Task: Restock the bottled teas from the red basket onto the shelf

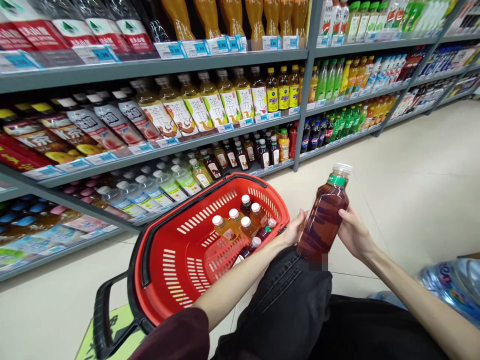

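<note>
Black trousers (288,305), green-label bottle (324,220), "3.80" tags (200,48)

Looks out from the wearer's head, from above and to the right of the red basket (180,245), facing forward and steeply down over the black trousers (285,305) just right of that basket. Sits near enough to see down into the basket's open top, with the left hand (294,230) and right hand (354,231) close in view to its right. Takes in the shelves (225,62) behind the basket at a slant and from farther off, reaching along them into the distance beyond its right side, across the pale floor (420,200)
</note>
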The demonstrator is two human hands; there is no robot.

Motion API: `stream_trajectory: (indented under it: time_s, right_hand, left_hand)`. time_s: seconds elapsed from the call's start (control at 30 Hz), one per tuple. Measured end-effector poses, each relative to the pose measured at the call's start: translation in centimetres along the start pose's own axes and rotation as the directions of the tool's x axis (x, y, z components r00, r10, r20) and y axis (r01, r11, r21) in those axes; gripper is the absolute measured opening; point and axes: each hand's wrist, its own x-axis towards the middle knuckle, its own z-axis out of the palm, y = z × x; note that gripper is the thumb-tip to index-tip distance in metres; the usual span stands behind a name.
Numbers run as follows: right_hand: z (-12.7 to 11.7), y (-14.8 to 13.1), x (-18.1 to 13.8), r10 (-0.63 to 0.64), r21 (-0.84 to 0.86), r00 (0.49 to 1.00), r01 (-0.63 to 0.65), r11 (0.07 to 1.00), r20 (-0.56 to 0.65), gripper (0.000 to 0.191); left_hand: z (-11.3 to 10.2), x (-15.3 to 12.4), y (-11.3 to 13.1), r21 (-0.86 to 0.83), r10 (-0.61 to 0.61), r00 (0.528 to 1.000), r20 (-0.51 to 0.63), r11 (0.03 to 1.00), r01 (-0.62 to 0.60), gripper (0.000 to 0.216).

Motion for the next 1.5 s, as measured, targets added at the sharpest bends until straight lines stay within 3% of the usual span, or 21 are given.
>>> stream_trajectory:
  time_s: [0.2,0.3,0.43,0.53,0.73,0.87,1.37,1.5]
  right_hand:
    - [-0.2,-0.6,0.0,0.05,0.144,0.998,-0.044,0.989,-0.036,0.036]
    - [-0.2,-0.5,0.0,0.11,0.167,0.991,-0.096,0.981,-0.078,0.043]
    - [-0.3,-0.2,0.0,0.106,0.108,0.987,-0.094,0.99,-0.117,0.071]
    - [-0.6,-0.1,0.0,0.067,0.076,0.992,-0.059,0.995,-0.11,0.073]
    - [-1.1,-1.0,-0.1,0.054,0.01,0.995,-0.055,0.998,0.081,0.076]
    - [-0.9,-1.5,-0.3,0.021,0.013,0.994,-0.023,1.0,0.112,0.081]
    - [-0.4,-1.6,-0.4,0.028,0.031,0.998,-0.029,0.999,0.051,0.063]
    - [-0.2,-1.6,-0.5,-0.001,0.004,0.998,0.0,1.0,0.06,0.059]
  left_hand:
    - [-0.4,-0.3,0.4,0.169,0.131,0.97,-0.203,0.981,-0.097,0.076]
    - [-0.5,-0.6,0.7,0.331,0.205,0.947,-0.246,0.936,-0.117,0.071]
    - [-0.3,-0.8,1.0,0.381,0.233,0.95,-0.206,0.914,-0.142,0.075]
    - [-0.3,-0.8,1.0,0.376,0.253,0.948,-0.192,0.911,-0.167,0.079]
    - [-0.8,-0.5,1.0,0.346,0.253,0.941,-0.225,0.924,-0.166,0.064]
    - [-1.2,-0.3,1.1,0.309,0.225,0.957,-0.182,0.937,-0.162,0.061]
    - [-0.9,-0.5,1.4,0.299,0.22,0.963,-0.154,0.94,-0.167,0.05]
    - [-0.3,-1.1,1.8,0.384,0.234,0.967,-0.105,0.906,-0.177,0.043]
